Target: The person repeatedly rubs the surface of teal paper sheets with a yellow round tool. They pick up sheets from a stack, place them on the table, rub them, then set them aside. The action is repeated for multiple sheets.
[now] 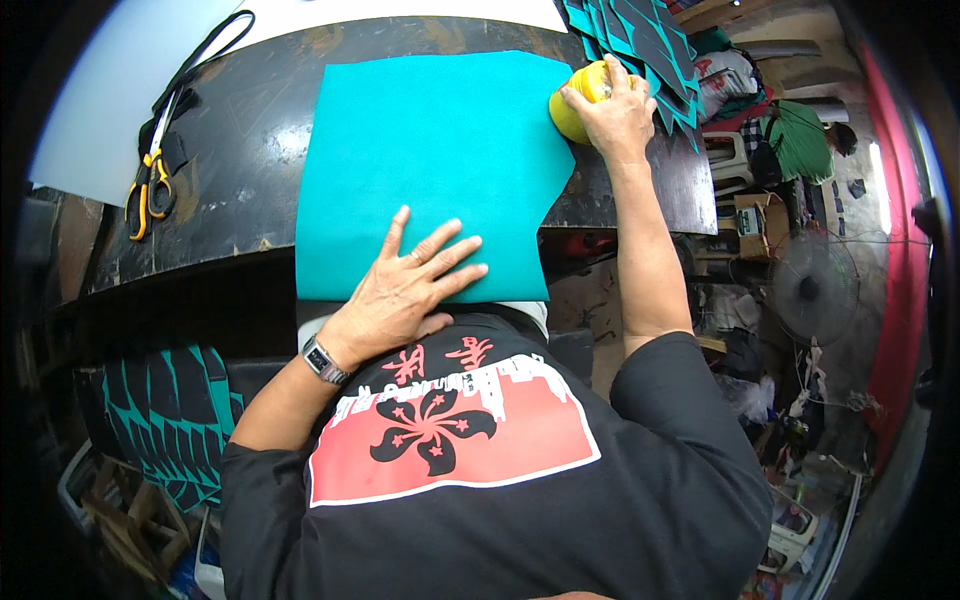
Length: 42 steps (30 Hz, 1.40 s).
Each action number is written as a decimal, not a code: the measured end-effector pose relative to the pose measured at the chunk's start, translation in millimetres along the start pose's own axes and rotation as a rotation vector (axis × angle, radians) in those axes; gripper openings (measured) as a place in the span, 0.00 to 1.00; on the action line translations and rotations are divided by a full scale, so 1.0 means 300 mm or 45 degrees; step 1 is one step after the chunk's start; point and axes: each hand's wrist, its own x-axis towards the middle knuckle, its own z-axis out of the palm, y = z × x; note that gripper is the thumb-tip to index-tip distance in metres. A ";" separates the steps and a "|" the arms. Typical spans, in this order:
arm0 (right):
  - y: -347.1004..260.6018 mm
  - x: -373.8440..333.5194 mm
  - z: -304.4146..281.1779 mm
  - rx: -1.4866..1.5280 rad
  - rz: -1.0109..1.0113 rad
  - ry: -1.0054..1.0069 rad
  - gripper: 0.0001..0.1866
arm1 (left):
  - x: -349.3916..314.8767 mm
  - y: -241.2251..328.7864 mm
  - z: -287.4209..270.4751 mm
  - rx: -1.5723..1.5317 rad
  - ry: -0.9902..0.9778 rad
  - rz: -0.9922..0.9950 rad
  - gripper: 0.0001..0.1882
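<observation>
A teal sheet of fabric or foam [430, 150] lies flat on the dark table, its near part reaching over the table's front edge. My left hand [400, 280] rests on the sheet's near edge, fingers spread, holding nothing. At the sheet's far right corner, my right hand [617, 110] grips a yellow round container [568, 118] from above; its contents are mostly hidden by my fingers.
Scissors with orange and black handles [150, 195] lie on the table [245, 125] at left. Stacked black-and-teal cut pieces [640, 50] sit at the far right; more cut pieces [170, 415] lie low at left. A fan [815, 287] stands at right.
</observation>
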 end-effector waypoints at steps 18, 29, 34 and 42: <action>-0.485 -0.160 -0.030 0.403 -0.624 0.049 0.42 | 0.036 -0.033 0.030 0.084 0.336 -0.067 0.32; -0.496 -0.213 -0.035 0.321 -0.640 0.085 0.41 | 0.061 -0.109 0.069 -0.034 0.268 0.166 0.34; -0.970 -0.320 -0.016 0.769 -0.821 0.024 0.45 | 0.054 -0.097 0.106 -0.180 0.321 -0.006 0.33; -0.353 -0.232 -0.104 0.313 -0.534 0.052 0.42 | 0.062 -0.040 -0.009 -0.110 0.185 -0.002 0.40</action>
